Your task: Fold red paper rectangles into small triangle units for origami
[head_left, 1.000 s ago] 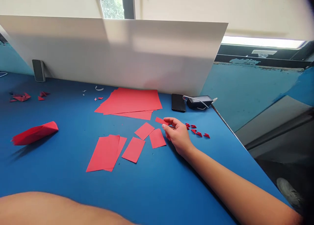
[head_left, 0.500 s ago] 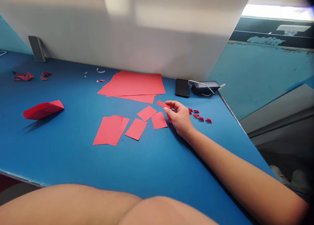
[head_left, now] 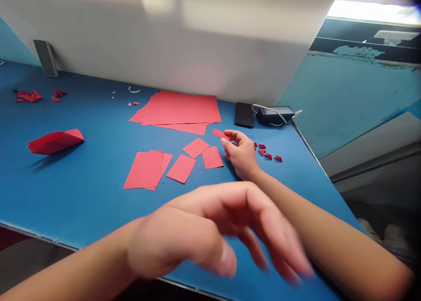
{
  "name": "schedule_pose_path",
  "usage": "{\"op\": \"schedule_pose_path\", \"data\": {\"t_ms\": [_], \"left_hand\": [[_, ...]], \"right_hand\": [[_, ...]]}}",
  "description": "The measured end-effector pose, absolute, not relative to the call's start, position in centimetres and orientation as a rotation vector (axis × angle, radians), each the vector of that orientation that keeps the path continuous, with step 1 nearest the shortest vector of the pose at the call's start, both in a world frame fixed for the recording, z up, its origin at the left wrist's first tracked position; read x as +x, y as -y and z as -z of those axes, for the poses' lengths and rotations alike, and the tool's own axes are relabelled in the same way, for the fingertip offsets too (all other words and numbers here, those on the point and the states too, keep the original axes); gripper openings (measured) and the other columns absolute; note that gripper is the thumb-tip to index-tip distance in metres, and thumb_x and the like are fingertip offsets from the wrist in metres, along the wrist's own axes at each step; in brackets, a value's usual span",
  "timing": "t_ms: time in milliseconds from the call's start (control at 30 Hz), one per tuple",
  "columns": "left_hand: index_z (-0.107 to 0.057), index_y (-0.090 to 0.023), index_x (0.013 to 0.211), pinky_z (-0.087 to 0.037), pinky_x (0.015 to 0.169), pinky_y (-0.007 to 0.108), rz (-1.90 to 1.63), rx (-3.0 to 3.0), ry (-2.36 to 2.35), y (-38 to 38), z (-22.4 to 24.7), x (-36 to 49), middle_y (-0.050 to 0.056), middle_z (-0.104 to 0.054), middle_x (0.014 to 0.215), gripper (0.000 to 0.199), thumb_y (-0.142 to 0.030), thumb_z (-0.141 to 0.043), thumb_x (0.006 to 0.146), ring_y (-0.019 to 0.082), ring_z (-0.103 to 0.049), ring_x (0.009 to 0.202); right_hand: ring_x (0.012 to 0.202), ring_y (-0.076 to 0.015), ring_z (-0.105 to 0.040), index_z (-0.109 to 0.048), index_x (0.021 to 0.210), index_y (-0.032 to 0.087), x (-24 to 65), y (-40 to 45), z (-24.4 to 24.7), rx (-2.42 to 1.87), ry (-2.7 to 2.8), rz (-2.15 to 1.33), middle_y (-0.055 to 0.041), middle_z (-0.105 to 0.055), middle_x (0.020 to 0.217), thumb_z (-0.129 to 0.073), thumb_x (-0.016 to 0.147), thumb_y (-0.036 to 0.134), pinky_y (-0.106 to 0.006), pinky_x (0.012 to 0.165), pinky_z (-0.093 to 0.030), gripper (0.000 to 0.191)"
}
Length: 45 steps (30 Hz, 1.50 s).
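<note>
Between thumb and fingers, my right hand (head_left: 242,155) pinches a small red paper strip (head_left: 219,133) a little above the table. My left hand (head_left: 210,231) is close to the camera, slightly blurred, fingers apart and curved downward with nothing in them. Left of my right hand lie loose red paper rectangles (head_left: 180,168) and two overlapping larger ones (head_left: 143,170). Several small folded red paper pieces (head_left: 268,156) lie just beyond my right wrist. A bigger folded red paper form (head_left: 55,142) sits at the left of the table.
A stack of large red sheets (head_left: 184,108) lies at the back of the blue table (head_left: 98,204), against a white panel (head_left: 164,47). A black phone (head_left: 244,115) and a dark device with a white cable (head_left: 275,115) stand back right. Red paper pieces (head_left: 29,96) lie far left.
My left hand and forearm have risen into view over the table's front, fingers spreading. My right hand keeps its pinch on the paper strip, and the view has shifted slightly.
</note>
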State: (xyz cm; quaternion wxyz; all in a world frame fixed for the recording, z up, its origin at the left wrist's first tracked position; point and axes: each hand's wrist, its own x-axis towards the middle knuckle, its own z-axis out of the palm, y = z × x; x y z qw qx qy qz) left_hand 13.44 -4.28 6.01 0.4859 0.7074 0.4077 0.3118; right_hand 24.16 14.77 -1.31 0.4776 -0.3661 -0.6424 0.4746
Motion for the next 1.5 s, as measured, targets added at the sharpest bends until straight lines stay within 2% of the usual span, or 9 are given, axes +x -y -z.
{"op": "schedule_pose_path", "data": {"t_ms": [67,133,267,467,633,867,1067,1367,1500], "left_hand": [[-0.060,-0.024,0.113,-0.045,0.090,0.039,-0.685,1.905,-1.180,1.8,-5.4,12.7,0.008,-0.065,0.116,0.034,-0.020,-0.042,0.085,0.025,-0.058,0.107],[-0.054,-0.021,0.125,-0.025,0.108,0.051,-0.607,2.188,-1.434,-0.3,-3.8,12.6,0.011,-0.050,0.138,0.038,-0.026,-0.044,0.089,0.031,-0.039,0.130],[-0.030,-0.025,0.145,0.001,0.110,0.061,-0.311,2.353,-1.551,-3.0,-0.6,10.9,0.009,-0.026,0.153,0.059,-0.052,-0.035,0.093,0.032,-0.016,0.142],[-0.033,-0.020,0.142,-0.012,0.112,0.049,-0.336,2.388,-1.718,-5.3,-0.3,4.9,0.011,-0.038,0.148,0.052,-0.044,-0.031,0.096,0.026,-0.032,0.137],[-0.059,-0.016,0.093,-0.037,0.087,0.038,-0.723,2.347,-2.034,-6.8,-2.1,4.3,0.008,-0.070,0.094,0.023,-0.027,-0.039,0.094,0.023,-0.062,0.089],[-0.051,-0.019,0.078,-0.037,0.069,0.031,-0.935,2.321,-2.064,-6.4,-2.0,7.2,0.003,-0.063,0.066,0.027,-0.027,-0.034,0.096,0.019,-0.055,0.063],[-0.045,-0.020,0.119,-0.043,0.077,0.033,-1.242,2.111,-1.852,-5.7,-0.6,7.7,0.004,-0.065,0.093,0.030,-0.031,-0.049,0.092,0.019,-0.060,0.082],[-0.044,-0.022,0.116,-0.047,0.070,0.024,-1.355,1.928,-1.466,-5.3,-0.8,7.8,-0.001,-0.060,0.083,0.030,-0.012,-0.050,0.088,0.011,-0.058,0.076],[-0.048,-0.020,0.117,-0.047,0.074,0.026,-1.284,2.003,-1.528,-5.1,-0.5,8.1,0.004,-0.063,0.098,0.031,-0.018,-0.054,0.087,0.014,-0.058,0.084]], "right_hand": [[0.046,-0.0063,-0.046,-0.060,0.101,0.017,24.2,-14.9,1.4,-0.906,1.509,-1.132,-0.0008,-0.059,0.082,-0.064,0.077,0.033,-0.024,0.046,-0.041,0.029],[0.045,-0.0062,-0.047,-0.059,0.101,0.017,24.2,-15.0,1.5,-0.919,1.450,-1.109,-0.0008,-0.059,0.084,-0.063,0.077,0.034,-0.024,0.045,-0.041,0.030],[0.045,-0.0059,-0.046,-0.057,0.102,0.018,24.1,-15.2,1.6,-0.934,1.395,-1.122,-0.0007,-0.058,0.085,-0.065,0.076,0.036,-0.023,0.043,-0.039,0.032],[0.046,-0.0060,-0.048,-0.057,0.102,0.018,24.2,-14.9,1.3,-0.915,1.449,-1.189,-0.0013,-0.059,0.087,-0.066,0.076,0.036,-0.022,0.042,-0.038,0.033],[0.046,-0.0078,-0.050,-0.057,0.099,0.019,24.3,-14.3,0.8,-0.898,1.551,-1.233,-0.0011,-0.061,0.084,-0.068,0.076,0.033,-0.024,0.043,-0.040,0.029],[0.049,-0.0101,-0.052,-0.060,0.106,0.018,24.3,-13.6,0.3,-0.817,1.734,-1.315,0.0002,-0.062,0.074,-0.066,0.081,0.033,-0.026,0.050,-0.043,0.029],[0.051,-0.0111,-0.052,-0.059,0.102,0.018,24.5,-13.4,0.2,-0.814,1.727,-1.358,0.0014,-0.060,0.068,-0.066,0.081,0.033,-0.026,0.049,-0.043,0.027],[0.068,-0.0143,-0.051,-0.058,0.077,0.018,24.1,-12.3,-0.5,-0.651,2.064,-1.066,-0.0016,-0.058,0.075,-0.062,0.082,0.022,-0.028,0.063,-0.043,0.008],[0.067,-0.0132,-0.054,-0.057,0.081,0.019,23.9,-12.1,-0.4,-0.739,1.914,-1.341,0.0000,-0.059,0.074,-0.062,0.081,0.021,-0.026,0.061,-0.044,0.006]]}}
